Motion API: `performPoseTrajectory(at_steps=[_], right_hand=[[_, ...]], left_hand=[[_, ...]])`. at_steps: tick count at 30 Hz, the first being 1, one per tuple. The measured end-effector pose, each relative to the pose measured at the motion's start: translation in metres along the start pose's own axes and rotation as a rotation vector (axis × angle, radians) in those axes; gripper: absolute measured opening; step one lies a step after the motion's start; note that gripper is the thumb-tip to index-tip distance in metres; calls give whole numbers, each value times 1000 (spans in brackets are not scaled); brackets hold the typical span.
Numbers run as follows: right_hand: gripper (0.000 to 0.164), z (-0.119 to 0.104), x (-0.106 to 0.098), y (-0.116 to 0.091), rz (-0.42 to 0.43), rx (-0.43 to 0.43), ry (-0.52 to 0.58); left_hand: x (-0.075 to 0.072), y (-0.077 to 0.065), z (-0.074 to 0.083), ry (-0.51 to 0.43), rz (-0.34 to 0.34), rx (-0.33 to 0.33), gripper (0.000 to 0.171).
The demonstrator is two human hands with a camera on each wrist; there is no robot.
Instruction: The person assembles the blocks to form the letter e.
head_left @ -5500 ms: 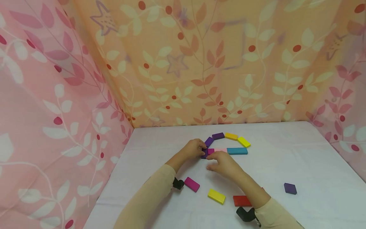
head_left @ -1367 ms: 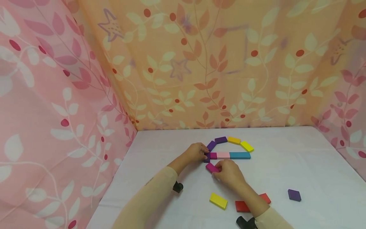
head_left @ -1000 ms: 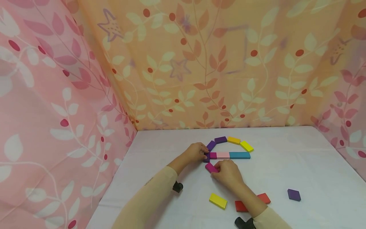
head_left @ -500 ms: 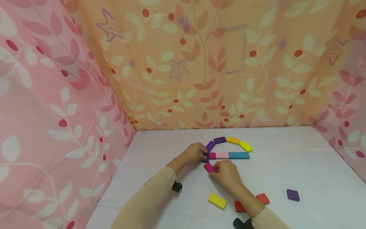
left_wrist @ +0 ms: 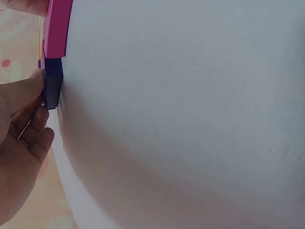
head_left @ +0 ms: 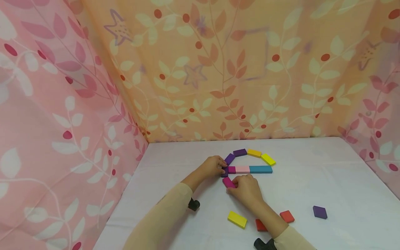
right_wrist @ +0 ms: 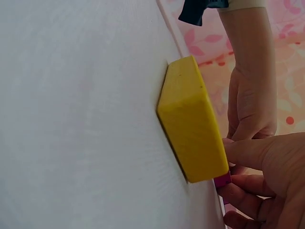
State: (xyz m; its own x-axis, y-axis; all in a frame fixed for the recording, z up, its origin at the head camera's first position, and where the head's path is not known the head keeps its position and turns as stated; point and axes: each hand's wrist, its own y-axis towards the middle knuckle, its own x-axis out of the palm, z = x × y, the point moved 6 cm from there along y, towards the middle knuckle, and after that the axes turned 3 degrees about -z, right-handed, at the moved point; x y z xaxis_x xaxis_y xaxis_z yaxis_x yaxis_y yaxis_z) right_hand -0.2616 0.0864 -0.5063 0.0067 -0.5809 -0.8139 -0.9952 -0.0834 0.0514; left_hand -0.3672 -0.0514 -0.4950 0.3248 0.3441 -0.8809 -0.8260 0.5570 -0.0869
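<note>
With thumb and fingers, my left hand point(head_left: 211, 167) pinches a dark purple block point(head_left: 225, 172) at the left end of an arc. The left wrist view shows that block point(left_wrist: 52, 88) between its fingertips. My right hand point(head_left: 249, 190) grips the right end of a magenta block point(head_left: 228, 183), which lies slanted just below the dark purple one. Up from there the arc runs through a purple block point(head_left: 229, 159), another dark purple block point(head_left: 240, 152), an orange-yellow block point(head_left: 254, 153) and a yellow block point(head_left: 268, 159).
Inside the arc, a small magenta block point(head_left: 232, 170), a pink block point(head_left: 242, 169) and a blue block point(head_left: 260, 169) form a straight row. Nearer lie a yellow block point(head_left: 237, 219), red blocks point(head_left: 287, 216) partly under the right forearm, and a purple diamond-shaped block point(head_left: 320, 212). Patterned curtains point(head_left: 200, 69) enclose the table.
The magenta block, earlier lying by the left wrist, is now below the arc's left end in my right hand. Over the last second it shifted slightly left; the left hand stayed put.
</note>
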Motion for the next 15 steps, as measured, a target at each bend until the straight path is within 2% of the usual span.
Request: performPoseTrajectory(at_steps=[15], right_hand=[[38,-1,-1,0,5,-1,3]], left_hand=[[-2,-3,5,-31,11,0,27]])
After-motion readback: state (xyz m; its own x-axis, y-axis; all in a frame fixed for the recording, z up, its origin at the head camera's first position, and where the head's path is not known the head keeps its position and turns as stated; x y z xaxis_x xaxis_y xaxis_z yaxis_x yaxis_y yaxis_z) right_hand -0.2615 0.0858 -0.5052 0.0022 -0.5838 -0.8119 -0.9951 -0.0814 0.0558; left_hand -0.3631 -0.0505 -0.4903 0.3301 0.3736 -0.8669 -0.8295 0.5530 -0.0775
